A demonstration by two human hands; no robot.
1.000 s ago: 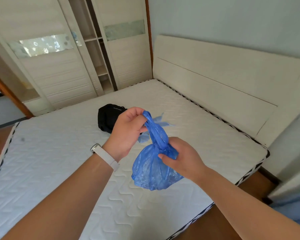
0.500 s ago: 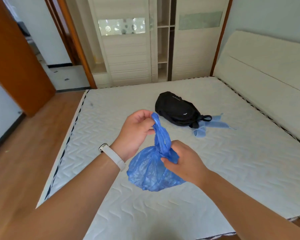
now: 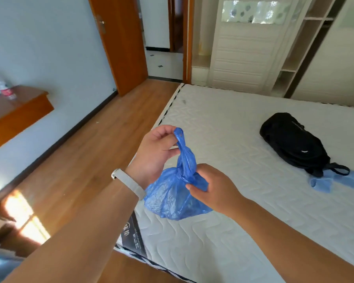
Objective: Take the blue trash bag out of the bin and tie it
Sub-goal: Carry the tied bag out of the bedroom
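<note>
**Blue bag held over mattress corner**

Head view: left hand (image 3: 157, 152) is pinching the twisted top of the blue trash bag (image 3: 172, 197); right hand (image 3: 211, 188) is gripping its gathered neck. The bag is hanging above the mattress (image 3: 223, 127) edge, open wood floor (image 3: 86, 160) lying to the left. Since half a second ago, the view is swinging left; the black bag (image 3: 292, 144) is now sitting farther right.

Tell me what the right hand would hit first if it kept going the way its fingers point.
The right hand points left into the blue trash bag, which it already grips below the knot. Beyond that is probably the left hand's wrist, though depth is unclear.
</note>
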